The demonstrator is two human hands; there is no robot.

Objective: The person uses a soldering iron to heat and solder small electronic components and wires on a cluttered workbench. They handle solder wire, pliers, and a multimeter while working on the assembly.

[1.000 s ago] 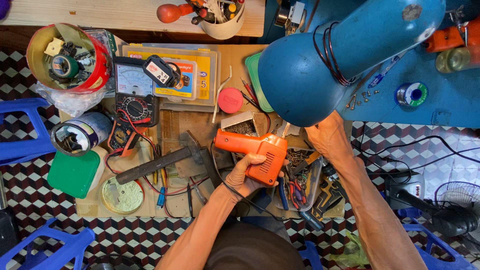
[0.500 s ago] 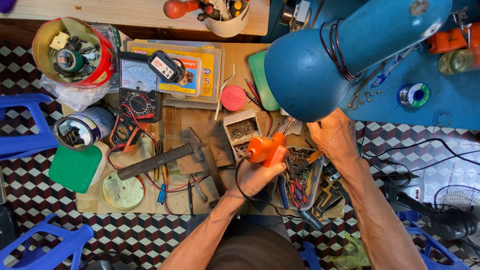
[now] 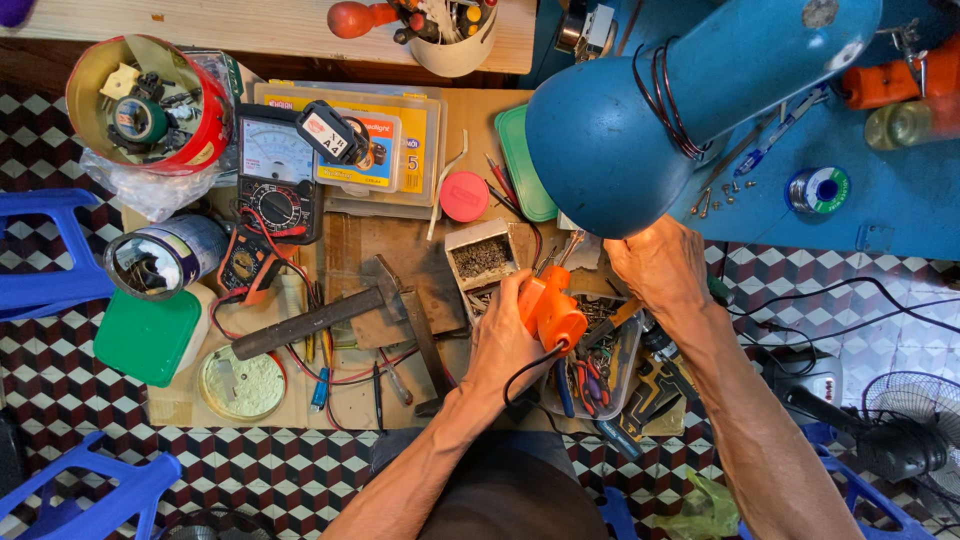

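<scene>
Over the cluttered workbench: left hand [image 3: 505,340] curled tight around orange glue gun [image 3: 547,308], mid-bench; right hand [image 3: 660,265] fingers bent under blue lamp shade [image 3: 610,140], grip hidden; screw box [image 3: 482,258], hammer [image 3: 320,315] alongside

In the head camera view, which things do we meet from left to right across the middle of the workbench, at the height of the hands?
Open metal can lying on its side → hammer → small box of screws → left hand holding the orange tool → right hand under the blue lamp shade.
</scene>
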